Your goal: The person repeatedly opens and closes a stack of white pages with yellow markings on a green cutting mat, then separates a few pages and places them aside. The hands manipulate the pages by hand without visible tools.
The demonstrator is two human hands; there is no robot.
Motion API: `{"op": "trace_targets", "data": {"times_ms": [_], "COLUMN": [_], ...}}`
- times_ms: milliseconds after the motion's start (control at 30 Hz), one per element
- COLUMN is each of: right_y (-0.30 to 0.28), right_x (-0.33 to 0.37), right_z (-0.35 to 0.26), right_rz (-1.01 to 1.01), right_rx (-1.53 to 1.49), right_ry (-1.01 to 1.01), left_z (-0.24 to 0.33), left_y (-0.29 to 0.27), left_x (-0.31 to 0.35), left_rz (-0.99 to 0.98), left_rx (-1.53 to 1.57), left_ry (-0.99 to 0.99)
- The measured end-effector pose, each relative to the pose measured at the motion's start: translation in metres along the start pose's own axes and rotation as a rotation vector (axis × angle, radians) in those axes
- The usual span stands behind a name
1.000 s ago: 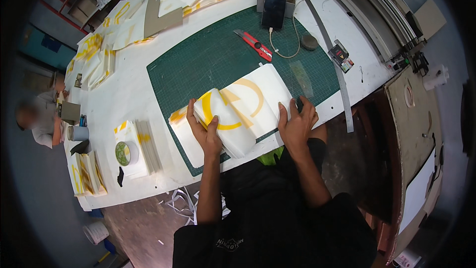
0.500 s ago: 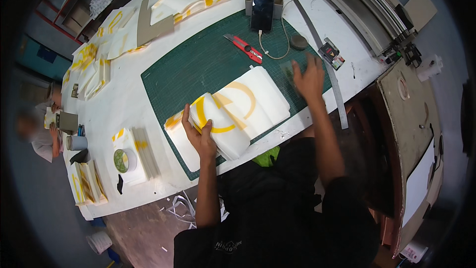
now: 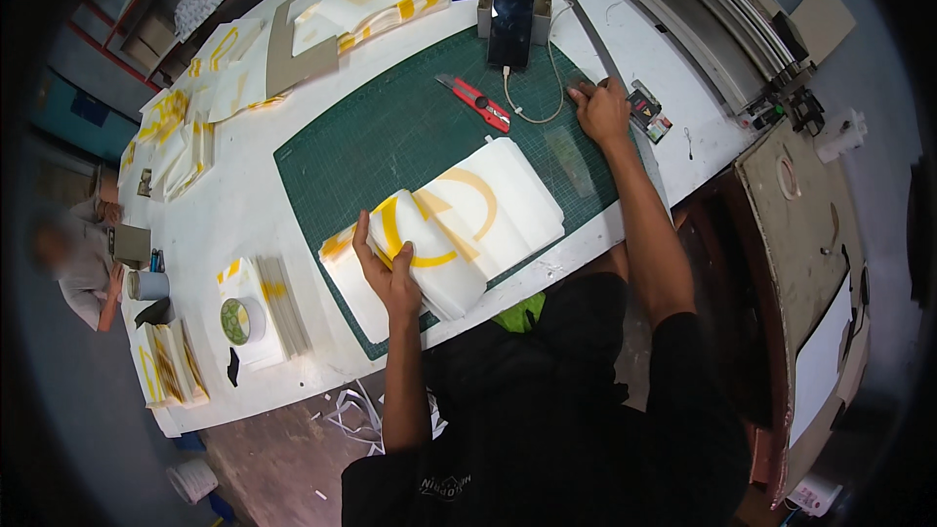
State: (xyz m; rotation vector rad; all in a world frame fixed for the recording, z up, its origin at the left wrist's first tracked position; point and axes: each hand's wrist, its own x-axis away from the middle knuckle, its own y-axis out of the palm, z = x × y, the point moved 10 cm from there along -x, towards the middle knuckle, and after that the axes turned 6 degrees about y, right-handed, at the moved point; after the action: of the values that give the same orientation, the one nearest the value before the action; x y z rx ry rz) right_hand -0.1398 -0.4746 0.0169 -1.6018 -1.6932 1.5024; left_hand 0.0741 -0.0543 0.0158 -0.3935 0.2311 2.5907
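My left hand [image 3: 392, 278] grips a folded-over bundle of white sheets [image 3: 444, 278] with yellow printing, thumb on top and fingers behind. Its open part [image 3: 512, 190], with a pale orange curved print, spreads right across the green cutting mat [image 3: 371, 122]. At the mat's far right edge, my right hand [image 3: 603, 112] has its fingers closed over a dark round disc [image 3: 578, 84], which they mostly cover. A clear plastic strip [image 3: 569, 161] lies on the mat between that hand and the sheets. Beyond the sheets rests a red utility knife [image 3: 478, 102].
A phone [image 3: 510, 24] with a cable leans at the back beside a steel ruler [image 3: 595, 39]. Stacks of yellow-printed sheets [image 3: 185, 151] cover the left side. A round tape roll [image 3: 241, 319] sits on one stack [image 3: 283, 307]. Another person [image 3: 88, 263] is at the far left.
My right hand has moved away from the clear strip, which now lies on the mat, up to the dark disc. My left hand keeps its hold on the folded sheets.
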Motion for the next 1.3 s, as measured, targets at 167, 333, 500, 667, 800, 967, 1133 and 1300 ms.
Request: {"op": "trace_targets", "data": {"times_ms": [167,333,500,667,800,967,1133,1300], "right_y": [-0.071,-0.061,-0.074,-0.067,-0.082,-0.104,-0.087,-0.082], "right_x": [0.057,0.167,0.216,0.217,0.223,0.242,0.251,0.248], "right_z": [-0.041,-0.061,-0.098,-0.098,-0.115,-0.149,-0.148,-0.152], "right_rz": [0.436,0.039,0.017,-0.005,0.041,-0.102,-0.075,-0.141], "right_rx": [-0.220,-0.454,-0.158,-0.121,-0.231,-0.710,-0.638,-0.463], "right_ry": [-0.228,-0.152,-0.109,-0.121,-0.181,-0.329,-0.337,-0.321], "left_z": [-0.005,-0.014,-0.004,-0.001,0.001,0.003,0.002,-0.003], "left_y": [-0.002,-0.004,-0.002,0.002,0.000,0.003,0.000,-0.005], "left_x": [-0.002,0.002,0.002,0.000,0.000,0.001,0.000,0.001], "left_rz": [-0.004,-0.008,-0.011,-0.017,0.000,0.011,0.005,0.004], "left_rx": [-0.019,-0.011,0.013,0.010,-0.009,0.018,-0.020,-0.072], "left_ry": [0.020,-0.001,-0.030,-0.009,-0.004,-0.026,0.006,0.035]}}
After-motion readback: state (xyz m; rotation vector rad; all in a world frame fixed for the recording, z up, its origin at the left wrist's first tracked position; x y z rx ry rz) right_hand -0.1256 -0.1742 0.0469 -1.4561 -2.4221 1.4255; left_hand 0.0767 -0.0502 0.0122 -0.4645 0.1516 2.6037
